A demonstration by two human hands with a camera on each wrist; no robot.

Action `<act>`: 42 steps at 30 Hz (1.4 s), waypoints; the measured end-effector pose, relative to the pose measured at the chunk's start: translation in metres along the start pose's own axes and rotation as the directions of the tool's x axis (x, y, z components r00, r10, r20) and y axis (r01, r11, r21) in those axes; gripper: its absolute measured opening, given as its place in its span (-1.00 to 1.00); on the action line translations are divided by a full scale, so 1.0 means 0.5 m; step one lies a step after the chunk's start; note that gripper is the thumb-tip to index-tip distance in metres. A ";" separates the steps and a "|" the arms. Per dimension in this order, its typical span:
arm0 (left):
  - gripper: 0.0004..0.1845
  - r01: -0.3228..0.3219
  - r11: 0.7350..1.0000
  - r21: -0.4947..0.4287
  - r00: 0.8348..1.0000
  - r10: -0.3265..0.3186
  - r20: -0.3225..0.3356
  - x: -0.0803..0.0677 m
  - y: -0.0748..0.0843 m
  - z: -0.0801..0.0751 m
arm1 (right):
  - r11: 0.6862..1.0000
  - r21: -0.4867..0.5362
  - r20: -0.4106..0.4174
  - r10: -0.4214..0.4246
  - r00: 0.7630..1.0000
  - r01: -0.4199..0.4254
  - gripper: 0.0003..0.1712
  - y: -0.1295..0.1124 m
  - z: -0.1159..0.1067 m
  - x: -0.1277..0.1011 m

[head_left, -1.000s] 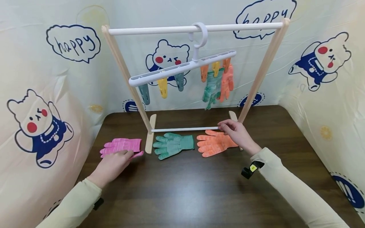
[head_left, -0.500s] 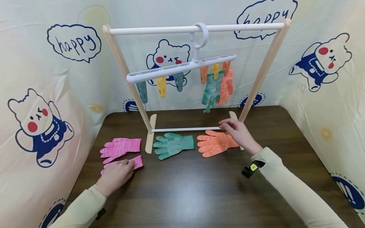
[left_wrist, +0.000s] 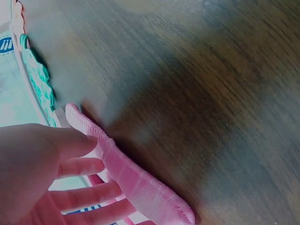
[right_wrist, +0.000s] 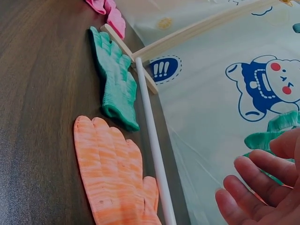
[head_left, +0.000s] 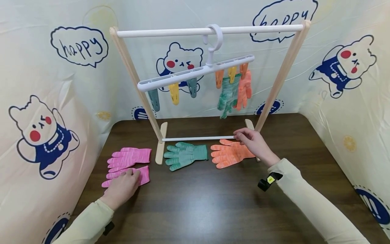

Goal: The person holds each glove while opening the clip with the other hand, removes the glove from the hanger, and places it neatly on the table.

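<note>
My left hand (head_left: 122, 190) lies over the nearer pink glove (head_left: 144, 175), covering part of it. In the left wrist view its fingers are fairly straight, with the thumb and fingertips right at the pink glove (left_wrist: 140, 183). A second pink glove (head_left: 131, 158) lies flat just behind. My right hand (head_left: 255, 145) hovers with loosely bent fingers and holds nothing. It overlaps the cuff end of an orange glove (head_left: 228, 155) in the head view. Between them a green glove (head_left: 184, 156) lies flat, fingers to the left.
A wooden rack with a white top bar (head_left: 170, 33) stands behind the gloves. From it hangs a white hanger (head_left: 182, 75) with several clips. A green glove (head_left: 228, 91) and an orange glove (head_left: 243, 91) hang at its right end. A printed cloth surrounds the dark table (head_left: 195, 203).
The left hand has drawn one pink glove off the other toward the front, then slightly left. The two pink gloves now lie side by side. The hanger sways slightly; my right hand stays put.
</note>
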State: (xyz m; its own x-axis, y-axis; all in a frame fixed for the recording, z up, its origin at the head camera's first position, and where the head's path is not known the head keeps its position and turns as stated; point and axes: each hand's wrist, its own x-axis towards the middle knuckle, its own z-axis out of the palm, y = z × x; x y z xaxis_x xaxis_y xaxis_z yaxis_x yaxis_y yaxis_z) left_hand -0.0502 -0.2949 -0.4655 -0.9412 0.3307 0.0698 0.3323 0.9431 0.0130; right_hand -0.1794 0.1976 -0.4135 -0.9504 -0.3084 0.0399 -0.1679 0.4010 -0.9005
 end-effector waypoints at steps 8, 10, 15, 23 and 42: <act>-0.70 0.030 0.999 0.013 0.999 -0.031 0.010 0.005 0.003 0.001 | 1.000 0.004 0.000 0.003 1.000 -0.003 -0.59 0.004 0.002 0.001; -0.71 0.037 0.999 0.022 0.999 -0.037 0.014 0.005 0.003 0.001 | 1.000 0.002 0.001 0.003 1.000 -0.003 -0.59 0.006 0.003 0.001; -0.71 0.046 0.998 0.041 0.999 -0.046 0.018 0.004 0.001 0.003 | 1.000 -0.001 0.001 0.001 1.000 -0.001 -0.61 0.008 0.004 0.001; -0.75 0.050 0.998 0.027 0.999 -0.050 0.003 0.010 0.000 0.002 | 1.000 0.005 0.006 0.001 1.000 -0.001 -0.59 0.012 0.005 0.001; -0.81 0.014 0.996 -0.083 0.996 -0.021 -0.090 0.065 0.035 -0.025 | 1.000 -0.031 0.009 -0.003 1.000 0.004 -0.59 -0.011 -0.020 0.008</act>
State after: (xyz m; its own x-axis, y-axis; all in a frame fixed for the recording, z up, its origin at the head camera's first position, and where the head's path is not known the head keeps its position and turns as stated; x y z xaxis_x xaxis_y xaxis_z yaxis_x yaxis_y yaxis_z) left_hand -0.0740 -0.2682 -0.4506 -0.9387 0.3059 0.1586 0.3231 0.9414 0.0968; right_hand -0.1847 0.2026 -0.4039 -0.9475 -0.3172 0.0392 -0.1793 0.4261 -0.8867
